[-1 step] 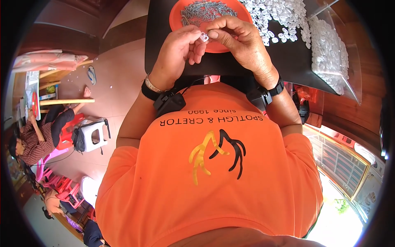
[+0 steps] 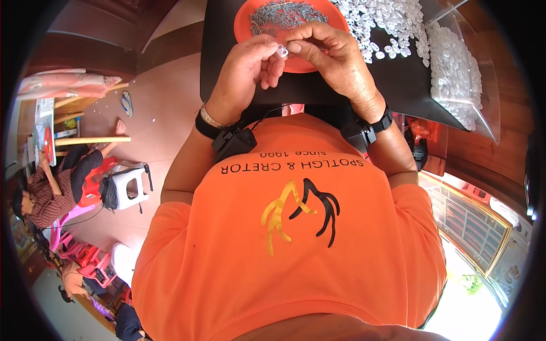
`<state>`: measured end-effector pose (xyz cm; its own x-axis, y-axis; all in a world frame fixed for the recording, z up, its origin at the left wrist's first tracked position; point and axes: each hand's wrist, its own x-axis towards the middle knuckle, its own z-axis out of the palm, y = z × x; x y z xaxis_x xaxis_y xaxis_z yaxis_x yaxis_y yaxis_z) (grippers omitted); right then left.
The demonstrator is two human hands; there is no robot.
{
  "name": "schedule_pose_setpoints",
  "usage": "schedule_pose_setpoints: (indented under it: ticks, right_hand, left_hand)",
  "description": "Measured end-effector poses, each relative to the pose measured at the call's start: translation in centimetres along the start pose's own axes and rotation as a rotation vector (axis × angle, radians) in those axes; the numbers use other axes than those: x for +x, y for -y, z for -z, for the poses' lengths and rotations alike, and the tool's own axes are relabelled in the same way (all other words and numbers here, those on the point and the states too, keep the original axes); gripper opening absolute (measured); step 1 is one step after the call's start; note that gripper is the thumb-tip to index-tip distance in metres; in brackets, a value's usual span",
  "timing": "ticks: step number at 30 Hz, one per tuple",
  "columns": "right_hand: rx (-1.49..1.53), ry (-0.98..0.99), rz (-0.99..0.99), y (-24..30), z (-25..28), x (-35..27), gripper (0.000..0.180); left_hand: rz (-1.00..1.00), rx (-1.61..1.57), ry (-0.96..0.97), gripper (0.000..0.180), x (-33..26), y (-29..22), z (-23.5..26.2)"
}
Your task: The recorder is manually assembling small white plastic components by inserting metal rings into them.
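Note:
Over the near part of a round orange-red tray [image 2: 242,27], my two hands meet. My left hand [image 2: 242,71] is closed, its thumb and forefinger pinching a small white plastic piece [image 2: 282,52] with holes in it. From the other side my right hand [image 2: 341,65] comes up against that piece with thumb and forefinger pressed together. Whatever lies between those right fingertips is too small and covered to make out. Many grey screws [image 2: 284,18] lie in the tray beyond my fingers.
Loose white oval plastic pieces [image 2: 392,20] spread over the black table [image 2: 219,57] right of the tray. A clear bin [image 2: 455,79] full of similar white pieces stands at the table's right end. Far left, a person [image 2: 54,196] sits near a white stool [image 2: 131,184].

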<state>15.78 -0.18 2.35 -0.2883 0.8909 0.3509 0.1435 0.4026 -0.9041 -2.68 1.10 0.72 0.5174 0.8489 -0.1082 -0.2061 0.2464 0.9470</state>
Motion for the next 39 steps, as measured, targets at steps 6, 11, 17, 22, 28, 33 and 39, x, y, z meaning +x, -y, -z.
schedule_pose_setpoints:
  ticks: [6,11,17,22,28,33,39]
  right_hand:
    - [-0.067,-0.015,-0.004,-0.2,-0.3,0.1,0.009]
    - [-0.169,-0.107,-0.028,-1.2,1.3,1.1,0.014]
    - [-0.718,0.086,-0.202,-2.2,3.5,1.9,0.021]
    - [-0.912,0.096,-0.032,-3.3,2.4,2.7,0.022]
    - [-0.972,0.131,-0.018,-4.2,2.2,3.5,0.021]
    - [-0.89,0.128,-0.053,-4.1,2.1,3.4,0.019]
    - [-0.397,0.113,-0.233,-3.1,1.7,2.8,0.016]
  left_hand:
    - [-0.027,0.116,0.007,0.023,0.0,-0.4,0.0]
    - [-0.106,0.14,-0.089,0.021,-0.2,-0.5,0.6]
    - [-0.104,0.112,-0.178,0.02,-0.8,-0.6,1.2]
    - [-0.074,0.113,-0.194,0.019,-1.1,-0.4,1.2]
    - [-0.064,0.098,-0.179,0.018,-1.1,-0.1,1.4]
    - [-0.08,0.124,-0.148,0.019,-0.9,0.1,1.4]
    - [-0.091,0.089,-0.113,0.019,-0.7,-0.1,1.0]
